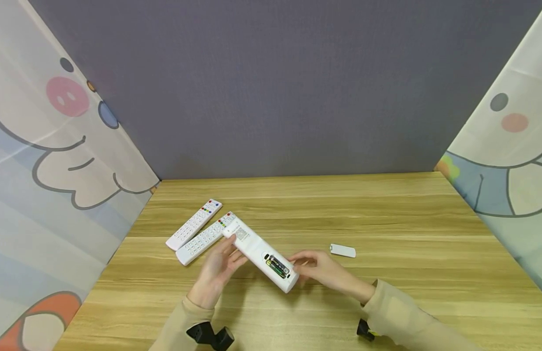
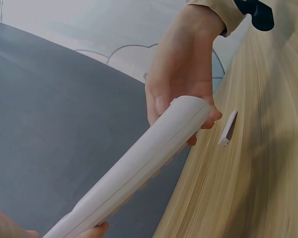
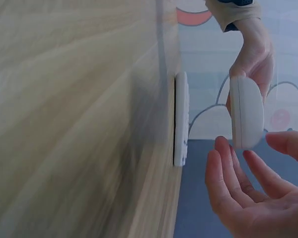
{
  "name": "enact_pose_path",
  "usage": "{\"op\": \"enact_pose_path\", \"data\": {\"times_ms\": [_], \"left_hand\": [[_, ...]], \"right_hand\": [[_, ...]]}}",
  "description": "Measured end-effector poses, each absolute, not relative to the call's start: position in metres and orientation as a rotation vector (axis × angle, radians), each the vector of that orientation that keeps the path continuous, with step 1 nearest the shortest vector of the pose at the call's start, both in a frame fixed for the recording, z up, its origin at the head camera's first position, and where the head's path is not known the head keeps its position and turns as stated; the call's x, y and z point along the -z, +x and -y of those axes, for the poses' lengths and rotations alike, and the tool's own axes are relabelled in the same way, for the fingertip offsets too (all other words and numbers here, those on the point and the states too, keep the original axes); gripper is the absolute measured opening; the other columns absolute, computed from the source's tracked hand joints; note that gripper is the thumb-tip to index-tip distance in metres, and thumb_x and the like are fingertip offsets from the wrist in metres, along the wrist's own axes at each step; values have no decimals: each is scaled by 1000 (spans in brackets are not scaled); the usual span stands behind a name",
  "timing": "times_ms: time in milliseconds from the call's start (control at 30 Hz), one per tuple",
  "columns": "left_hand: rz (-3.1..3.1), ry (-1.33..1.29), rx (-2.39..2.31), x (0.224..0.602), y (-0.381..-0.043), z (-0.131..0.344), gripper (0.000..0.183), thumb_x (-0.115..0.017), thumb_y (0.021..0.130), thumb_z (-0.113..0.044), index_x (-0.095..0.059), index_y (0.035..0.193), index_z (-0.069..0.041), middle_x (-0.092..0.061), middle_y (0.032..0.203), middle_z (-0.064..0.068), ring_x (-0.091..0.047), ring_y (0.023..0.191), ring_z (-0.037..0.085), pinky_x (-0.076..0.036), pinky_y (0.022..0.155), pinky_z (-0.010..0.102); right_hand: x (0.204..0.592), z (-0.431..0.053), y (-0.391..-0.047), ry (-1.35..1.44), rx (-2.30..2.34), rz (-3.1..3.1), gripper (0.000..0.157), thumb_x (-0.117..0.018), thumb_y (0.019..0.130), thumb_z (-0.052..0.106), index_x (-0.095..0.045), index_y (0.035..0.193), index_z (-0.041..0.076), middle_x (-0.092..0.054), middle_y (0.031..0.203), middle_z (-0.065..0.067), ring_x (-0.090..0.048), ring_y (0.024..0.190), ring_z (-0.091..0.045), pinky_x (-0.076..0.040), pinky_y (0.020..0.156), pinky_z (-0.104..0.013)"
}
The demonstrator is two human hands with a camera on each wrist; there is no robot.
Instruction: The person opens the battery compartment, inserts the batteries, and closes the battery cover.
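Note:
My left hand point(image 1: 216, 268) grips a white remote control point(image 1: 255, 246) along its side, thumb on the back. Tilted over the table, the remote shows its back face up, with a printed code near its far end. Its battery compartment is uncovered and two batteries point(image 1: 277, 266) lie inside. My right hand point(image 1: 317, 268) is at the remote's near right end, fingers spread loosely and thumb apart from them; the right wrist view shows the fingertips point(image 3: 218, 146) close by that end. A small white battery cover point(image 1: 342, 250) rests on the table to the right.
Two white remote controls lie buttons up on the wooden table point(image 1: 407, 219): one at the far left point(image 1: 194, 224), another point(image 1: 205, 239) beside it, partly overlapped by the held remote in the head view. A grey panel point(image 1: 288, 92) stands behind, with printed curtains point(image 1: 47, 161) at both sides.

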State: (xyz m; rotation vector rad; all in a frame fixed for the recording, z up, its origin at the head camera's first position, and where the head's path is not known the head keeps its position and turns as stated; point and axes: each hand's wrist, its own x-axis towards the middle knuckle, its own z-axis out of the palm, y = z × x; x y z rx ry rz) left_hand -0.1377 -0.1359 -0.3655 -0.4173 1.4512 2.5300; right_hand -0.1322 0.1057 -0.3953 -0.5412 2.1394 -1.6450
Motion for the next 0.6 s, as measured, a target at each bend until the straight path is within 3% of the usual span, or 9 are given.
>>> {"op": "enact_pose_path", "data": {"times_ms": [267, 433, 600], "left_hand": [[-1460, -416, -2522, 365, -137, 137, 24, -40, 94, -15, -37, 115, -3, -54, 93, 2, -57, 84, 17, -50, 78, 29], [-1473, -415, -2514, 365, -136, 138, 25, -40, 94, -15, -37, 116, -3, -54, 94, 2, -57, 84, 17, -50, 78, 29], [-1488, -414, -2507, 366, -136, 138, 29, -40, 94, -15, -35, 119, -2, -53, 96, 3, -57, 86, 17, -50, 80, 29]], "right_hand": [[393, -123, -137, -699, 1443, -2391, 26, -57, 84, 11, -59, 106, -3, -62, 94, -12, -56, 77, -16, -49, 66, -22], [395, -133, -142, -705, 1337, -2521, 23, -58, 83, 9, -61, 104, -1, -63, 90, -7, -56, 74, -14, -48, 63, -20], [397, -143, -146, -703, 1255, -2627, 24, -59, 80, 4, -60, 104, -1, -62, 90, -10, -58, 74, -16, -49, 63, -19]]}}
